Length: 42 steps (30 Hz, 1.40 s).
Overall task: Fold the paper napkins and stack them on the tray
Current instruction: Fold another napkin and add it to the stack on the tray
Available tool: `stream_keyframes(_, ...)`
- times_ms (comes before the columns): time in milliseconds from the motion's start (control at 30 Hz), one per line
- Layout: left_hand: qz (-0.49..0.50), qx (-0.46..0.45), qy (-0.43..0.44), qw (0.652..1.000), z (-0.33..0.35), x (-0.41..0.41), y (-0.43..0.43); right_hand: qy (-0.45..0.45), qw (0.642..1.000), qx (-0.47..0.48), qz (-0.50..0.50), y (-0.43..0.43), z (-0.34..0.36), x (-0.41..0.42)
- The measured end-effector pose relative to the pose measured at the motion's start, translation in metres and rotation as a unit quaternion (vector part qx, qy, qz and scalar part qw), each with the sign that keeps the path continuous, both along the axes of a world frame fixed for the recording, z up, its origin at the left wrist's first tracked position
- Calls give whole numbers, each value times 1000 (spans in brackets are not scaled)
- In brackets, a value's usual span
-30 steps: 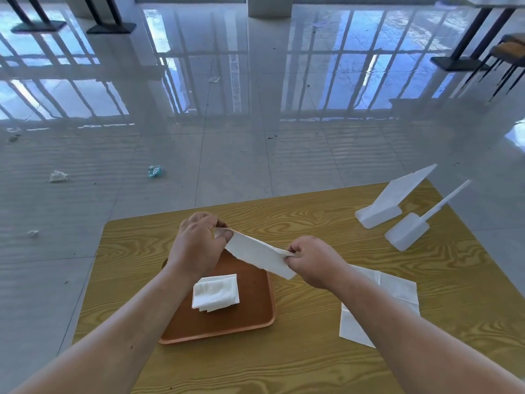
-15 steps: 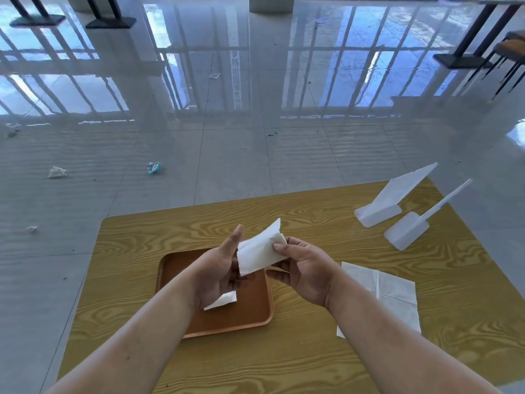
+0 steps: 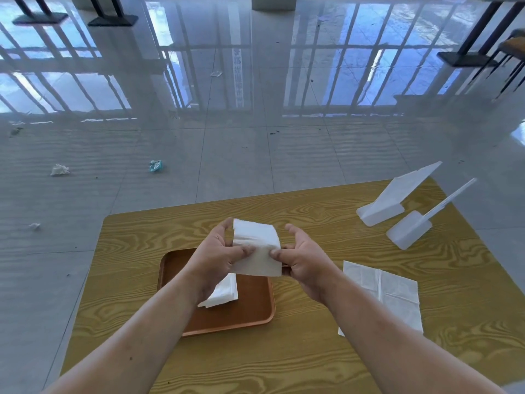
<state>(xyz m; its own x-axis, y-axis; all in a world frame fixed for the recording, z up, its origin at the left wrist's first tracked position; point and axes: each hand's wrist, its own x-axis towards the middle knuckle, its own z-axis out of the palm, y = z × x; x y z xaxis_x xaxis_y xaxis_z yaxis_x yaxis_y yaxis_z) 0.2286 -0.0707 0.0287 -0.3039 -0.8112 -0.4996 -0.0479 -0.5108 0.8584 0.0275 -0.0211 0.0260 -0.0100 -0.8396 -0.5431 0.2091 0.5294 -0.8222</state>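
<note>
A folded white paper napkin (image 3: 257, 247) is held up above the brown tray (image 3: 250, 311), squared between both hands. My left hand (image 3: 217, 253) pinches its left edge and my right hand (image 3: 302, 258) pinches its right edge. Under my left wrist, a small stack of folded napkins (image 3: 223, 294) lies on the tray, partly hidden. To the right of the tray, unfolded white napkins (image 3: 389, 294) lie flat on the wooden table (image 3: 312, 217).
Two white plastic stands (image 3: 395, 199) (image 3: 417, 223) sit at the table's far right corner. Beyond the table's far edge is glossy tiled floor with scraps of litter (image 3: 155, 165). Table legs and a chair (image 3: 508, 49) stand far off.
The long napkin strip stretched between my hands was folded over into a compact rectangle, and both hands came together above the tray's far side.
</note>
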Motion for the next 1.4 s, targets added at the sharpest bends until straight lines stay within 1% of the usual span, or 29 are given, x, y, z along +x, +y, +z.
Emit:
stream_keyframes(133,-31,-26,-15,999,1,4,-3,38,999,-25,3,-1,1,-3)
stream_keyframes(233,-52,-33,-24,998,1,6,-6,56,997,-26,38,-3,4,-6)
stream_keyframes(367,-69,-45,-19,996,1,8,-7,41,996,-2,81,-5,7,-6)
stream_keyframes(433,-73,-38,-3,997,2,8,-8,39,996,-16,83,-5,8,-4)
stream_keyframes(467,-76,-41,-10,996,2,8,-9,42,995,-27,83,-5,9,-4)
stream_keyframes(533,-87,-65,-67,992,0,9,-10,60,994,-47,84,-6,10,-5)
stream_keyframes(600,-102,-104,-146,979,-2,10,-11,113,987,-64,95,-7,11,-6)
stream_keyframes(633,-108,-126,-184,969,-4,11,-11,157,979,-71,107,-7,11,-6)
stream_keyframes(733,-119,-189,-271,936,-5,12,-11,297,940,-92,139,-8,9,-9)
stream_keyframes(833,-115,-243,-307,913,-9,10,-12,369,914,-103,138,-7,6,-10)
stream_keyframes(900,-103,-249,-299,916,-10,10,-14,401,899,-108,136,-9,6,-12)
stream_keyframes(933,-95,-230,-274,929,-10,9,-14,384,908,-102,130,-9,6,-13)
stream_keyframes(967,-85,-197,-236,948,-9,9,-14,341,928,-90,118,-10,8,-14)
stream_keyframes(1033,-69,-116,-126,983,-4,8,-13,216,970,-65,94,-12,12,-15)
stream_keyframes(1100,-67,-53,-47,995,-1,7,-12,79,994,-45,60,-12,16,-15)
stream_keyframes(1133,-74,-34,-22,996,1,6,-12,20,998,-34,42,-12,18,-15)
stream_keyframes(1167,-82,-23,-5,996,3,5,-12,-19,999,-26,25,-12,19,-14)
stream_keyframes(1200,-90,-19,8,996,5,4,-11,-41,999,-18,8,-12,20,-13)
stream_keyframes(1267,-74,-18,21,997,7,0,-9,-65,998,-2,-8,-11,21,-10)
stream_keyframes(1400,-15,-17,27,999,10,-4,-9,-52,997,40,41,-8,24,-6)
